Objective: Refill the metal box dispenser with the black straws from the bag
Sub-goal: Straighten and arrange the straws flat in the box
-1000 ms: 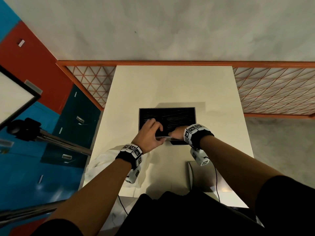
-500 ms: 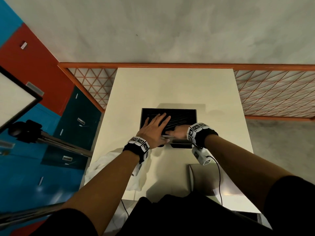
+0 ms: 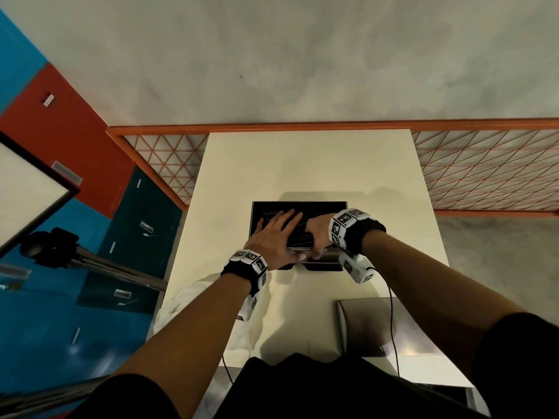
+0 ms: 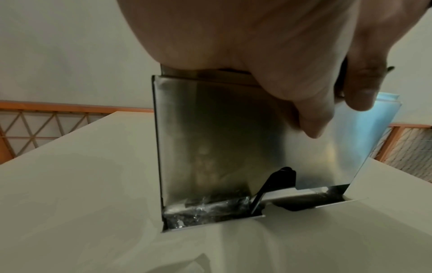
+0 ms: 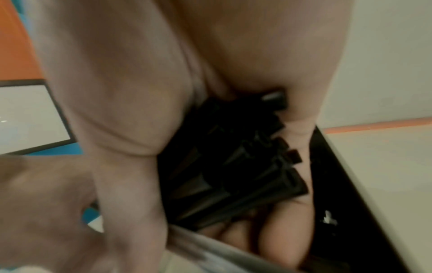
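Note:
The open-topped metal box dispenser (image 3: 317,203) stands mid-table, filled with black straws (image 3: 266,213). My left hand (image 3: 272,234) lies flat on those straws, fingers spread, with its thumb (image 4: 311,118) hanging over the box's shiny front wall (image 4: 210,138). My right hand (image 3: 317,234) reaches into the right part of the box. Its fingers are curled round a bundle of black straws (image 5: 233,166), and its thumb is at the front edge. The white bag (image 3: 187,306) lies crumpled at the table's left edge under my left forearm.
A flat metal lid (image 3: 363,325) lies on the table near my right elbow. A black lever (image 4: 275,184) sits in the dispenser's bottom slot. An orange mesh railing (image 3: 484,164) runs behind the cream table (image 3: 302,164). A tripod (image 3: 75,258) stands to the left.
My left hand was curled at the box's front a second ago. It has since opened and spread flat across the straws. My right hand has stayed at the box's right side.

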